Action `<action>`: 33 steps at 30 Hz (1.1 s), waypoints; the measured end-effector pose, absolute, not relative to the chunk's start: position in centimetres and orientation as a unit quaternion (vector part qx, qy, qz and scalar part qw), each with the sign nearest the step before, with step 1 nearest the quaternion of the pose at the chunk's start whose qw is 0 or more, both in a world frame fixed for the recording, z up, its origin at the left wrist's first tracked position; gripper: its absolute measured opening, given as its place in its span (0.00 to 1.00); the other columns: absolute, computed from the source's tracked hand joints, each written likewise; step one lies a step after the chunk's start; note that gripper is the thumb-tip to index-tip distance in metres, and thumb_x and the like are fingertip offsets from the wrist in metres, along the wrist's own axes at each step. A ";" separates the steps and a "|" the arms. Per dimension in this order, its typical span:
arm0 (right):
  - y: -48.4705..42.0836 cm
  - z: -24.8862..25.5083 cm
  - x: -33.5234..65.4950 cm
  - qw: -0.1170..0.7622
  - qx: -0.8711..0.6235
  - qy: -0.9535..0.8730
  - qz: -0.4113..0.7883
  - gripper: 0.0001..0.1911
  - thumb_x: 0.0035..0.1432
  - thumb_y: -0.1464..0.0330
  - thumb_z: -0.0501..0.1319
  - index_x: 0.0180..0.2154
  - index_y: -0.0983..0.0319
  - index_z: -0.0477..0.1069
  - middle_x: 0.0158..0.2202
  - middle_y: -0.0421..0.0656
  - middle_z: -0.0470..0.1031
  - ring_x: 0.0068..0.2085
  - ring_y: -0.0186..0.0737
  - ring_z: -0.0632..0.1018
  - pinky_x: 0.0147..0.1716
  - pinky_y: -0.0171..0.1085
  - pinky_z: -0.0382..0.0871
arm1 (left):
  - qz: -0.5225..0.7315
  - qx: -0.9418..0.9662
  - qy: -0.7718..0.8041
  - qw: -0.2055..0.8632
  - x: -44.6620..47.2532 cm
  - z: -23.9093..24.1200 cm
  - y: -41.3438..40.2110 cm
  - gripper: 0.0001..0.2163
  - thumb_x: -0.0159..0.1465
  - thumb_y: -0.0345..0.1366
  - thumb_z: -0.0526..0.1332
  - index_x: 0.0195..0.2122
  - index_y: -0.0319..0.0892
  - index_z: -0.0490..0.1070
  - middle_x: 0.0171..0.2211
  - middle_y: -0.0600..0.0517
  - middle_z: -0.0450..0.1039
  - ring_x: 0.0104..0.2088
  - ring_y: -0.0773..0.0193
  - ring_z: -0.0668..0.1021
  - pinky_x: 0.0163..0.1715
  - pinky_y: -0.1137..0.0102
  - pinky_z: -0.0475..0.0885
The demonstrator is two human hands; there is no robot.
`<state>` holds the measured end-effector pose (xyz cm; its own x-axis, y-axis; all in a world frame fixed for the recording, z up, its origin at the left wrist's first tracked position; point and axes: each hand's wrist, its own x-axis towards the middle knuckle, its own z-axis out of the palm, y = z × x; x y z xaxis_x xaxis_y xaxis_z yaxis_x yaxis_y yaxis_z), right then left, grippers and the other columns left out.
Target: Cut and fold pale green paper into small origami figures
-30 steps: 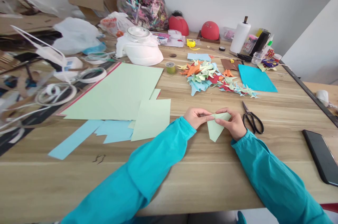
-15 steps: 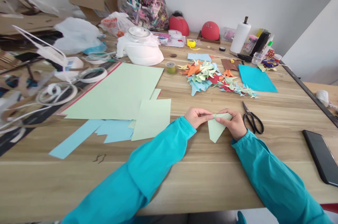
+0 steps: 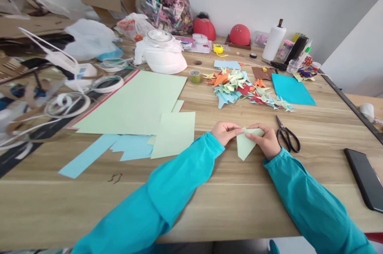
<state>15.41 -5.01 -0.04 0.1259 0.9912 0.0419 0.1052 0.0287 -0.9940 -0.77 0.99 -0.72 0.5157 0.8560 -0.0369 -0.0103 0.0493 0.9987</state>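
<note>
Between my hands is a folded piece of pale green paper (image 3: 244, 149), held just above the wooden table with a point hanging down. My left hand (image 3: 225, 132) pinches its upper left edge with thumb and fingertips. On the other side my right hand (image 3: 267, 140) grips the fold, its thumb lying across the front. Black-handled scissors (image 3: 287, 136) lie right of my right hand. Beyond my hands sits a pile of folded paper shapes (image 3: 236, 84) in orange, green, blue and red. A pale green sheet (image 3: 174, 134) rests left of my left hand.
A large green sheet (image 3: 134, 102) and blue paper strips (image 3: 89, 156) cover the left. A phone (image 3: 364, 178) lies at the right edge. Coiled white cable (image 3: 67, 104), a white cap-like form (image 3: 163, 54) and a turquoise sheet (image 3: 293, 89) are farther back.
The view has shifted slightly, moving everything a little to the right in the picture. Both hands keep their hold on the folded green paper, with barely any change in the fingers.
</note>
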 end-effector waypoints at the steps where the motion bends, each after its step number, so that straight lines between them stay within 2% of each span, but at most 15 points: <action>1: -5.0 0.0 15.4 0.513 -0.549 -0.499 0.431 0.16 0.37 0.62 0.70 0.29 0.64 0.74 0.26 0.41 0.75 0.26 0.34 0.71 0.25 0.33 0.65 | 0.343 0.600 0.351 0.632 -0.8 -0.8 1.0 0.17 0.44 0.47 0.68 0.28 0.38 0.77 0.27 0.49 0.78 0.29 0.62 0.77 0.33 0.68 0.71; 8: -5.1 0.2 15.3 0.506 -0.561 -0.496 0.428 0.16 0.36 0.61 0.70 0.25 0.65 0.72 0.20 0.38 0.70 0.22 0.31 0.67 0.21 0.31 0.60 | 0.348 0.599 0.352 0.629 -0.7 -1.1 1.1 0.16 0.45 0.46 0.68 0.29 0.37 0.77 0.27 0.49 0.78 0.29 0.63 0.77 0.33 0.69 0.71; 15: -4.9 -0.6 15.7 0.517 -0.549 -0.493 0.433 0.14 0.42 0.58 0.67 0.25 0.64 0.73 0.20 0.39 0.71 0.22 0.31 0.67 0.21 0.32 0.59 | 0.349 0.597 0.350 0.632 -0.7 -1.0 0.9 0.17 0.45 0.46 0.68 0.29 0.37 0.77 0.28 0.48 0.78 0.30 0.62 0.77 0.33 0.68 0.72; 33: -4.9 -0.2 15.8 0.492 -0.564 -0.501 0.435 0.13 0.40 0.60 0.68 0.26 0.64 0.76 0.24 0.42 0.76 0.25 0.36 0.72 0.25 0.34 0.65 | 0.346 0.627 0.356 0.600 -0.7 -0.8 0.9 0.16 0.48 0.46 0.65 0.29 0.37 0.77 0.27 0.49 0.78 0.30 0.62 0.77 0.32 0.69 0.71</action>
<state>15.78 -4.87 -0.23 0.1204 0.9927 0.0019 0.1371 -0.0147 -0.9905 -0.69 0.88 -0.79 0.5059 0.8626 0.0071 0.0319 -0.0269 0.9991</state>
